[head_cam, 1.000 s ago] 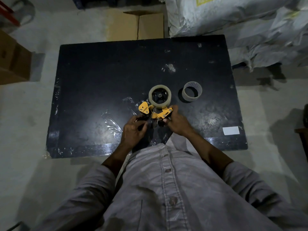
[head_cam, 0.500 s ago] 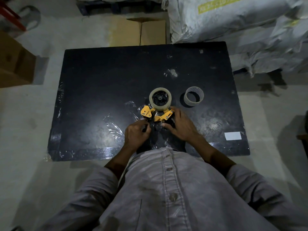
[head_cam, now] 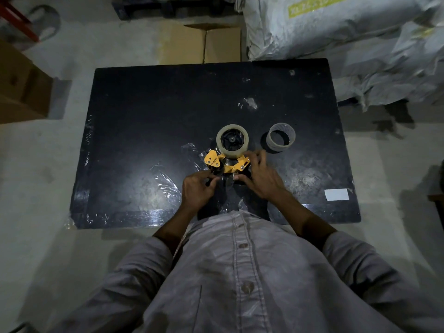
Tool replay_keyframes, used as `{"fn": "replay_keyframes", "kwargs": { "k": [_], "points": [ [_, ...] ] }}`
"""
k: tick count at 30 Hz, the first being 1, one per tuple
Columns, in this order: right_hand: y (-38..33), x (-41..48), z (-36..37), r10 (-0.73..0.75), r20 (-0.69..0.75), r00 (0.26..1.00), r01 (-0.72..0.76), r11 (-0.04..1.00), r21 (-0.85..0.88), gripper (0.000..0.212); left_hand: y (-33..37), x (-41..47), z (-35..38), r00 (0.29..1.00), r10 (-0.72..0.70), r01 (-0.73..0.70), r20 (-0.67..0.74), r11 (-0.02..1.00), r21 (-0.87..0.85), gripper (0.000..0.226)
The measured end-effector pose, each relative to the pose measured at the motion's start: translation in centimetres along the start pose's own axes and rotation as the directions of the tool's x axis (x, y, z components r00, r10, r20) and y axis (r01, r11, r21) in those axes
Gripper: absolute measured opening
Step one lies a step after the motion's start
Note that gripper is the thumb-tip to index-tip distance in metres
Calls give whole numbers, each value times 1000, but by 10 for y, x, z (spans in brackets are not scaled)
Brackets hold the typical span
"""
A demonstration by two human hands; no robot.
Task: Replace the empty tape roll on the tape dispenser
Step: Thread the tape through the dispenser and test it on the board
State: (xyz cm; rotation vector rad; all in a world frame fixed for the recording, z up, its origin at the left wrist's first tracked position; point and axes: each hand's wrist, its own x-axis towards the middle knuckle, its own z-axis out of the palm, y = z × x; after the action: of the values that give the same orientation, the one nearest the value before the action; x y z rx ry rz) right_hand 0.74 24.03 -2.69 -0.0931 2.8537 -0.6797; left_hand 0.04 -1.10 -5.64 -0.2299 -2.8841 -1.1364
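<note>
1. Tape dispenser point(head_cam: 225, 164), centre of the frame on the black bench point(head_cam: 144, 116): yellow metal plates, dark roller parts, lying on its side.
2. New tape roll point(head_cam: 232, 140): pale and full, seated on the dispenser's black hub, just above the yellow frame in the picture.
3. Empty core point(head_cam: 280, 137): a thin translucent ring, standing apart to the right of the new roll.
4. Left hand point(head_cam: 197, 192): fingers narrowed in a pinch at the lower left of the dispenser; what they grip is too dark to tell.
5. Right hand point(head_cam: 260, 179): fingers curled onto the right yellow plate, steadying the frame.
6. Step in hand, as judged: threading the free end of the tape through the roller and toward the blade. It goes best with the frame pressed flat, the tape drawn straight with its sticky side turned away from the roller, and fingers clear of the cutting edge.
7. Crinkled clear film point(head_cam: 168, 181) lies left of the hands.
</note>
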Motion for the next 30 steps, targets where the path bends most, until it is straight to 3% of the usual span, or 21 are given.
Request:
{"fn": "replay_keyframes", "kwargs": {
  "k": [14,18,20,22,24,25,27,30],
  "points": [
    [-16,-3,-6,199,-37,979,-201,977,-75,113,-5,-3,0,1000,16,-16,24,1000,2,12],
    [-15,-2,-9,249,16,968,-249,968,41,107,-7,-2,4,999,-43,43,34,999,11,11],
    [-14,0,-15,279,91,956,-288,951,113,110,-5,-4,0,985,-158,163,71,983,-82,12],
    [-4,2,-19,305,214,928,-349,912,213,108,0,-6,-3,897,-404,440,180,857,-268,14],
    [3,2,-28,324,323,889,-426,843,327,98,1,-7,-4,693,-636,716,339,551,-429,17],
    [8,2,-30,324,359,875,-455,805,381,95,2,-7,-6,581,-681,798,445,371,-475,24],
    [12,3,-38,302,414,859,-489,725,485,94,1,-5,-8,440,-625,872,645,127,-472,47],
    [16,7,-43,285,529,799,-578,607,546,103,3,-4,-10,354,-478,916,804,6,-400,73]
  ]
}}
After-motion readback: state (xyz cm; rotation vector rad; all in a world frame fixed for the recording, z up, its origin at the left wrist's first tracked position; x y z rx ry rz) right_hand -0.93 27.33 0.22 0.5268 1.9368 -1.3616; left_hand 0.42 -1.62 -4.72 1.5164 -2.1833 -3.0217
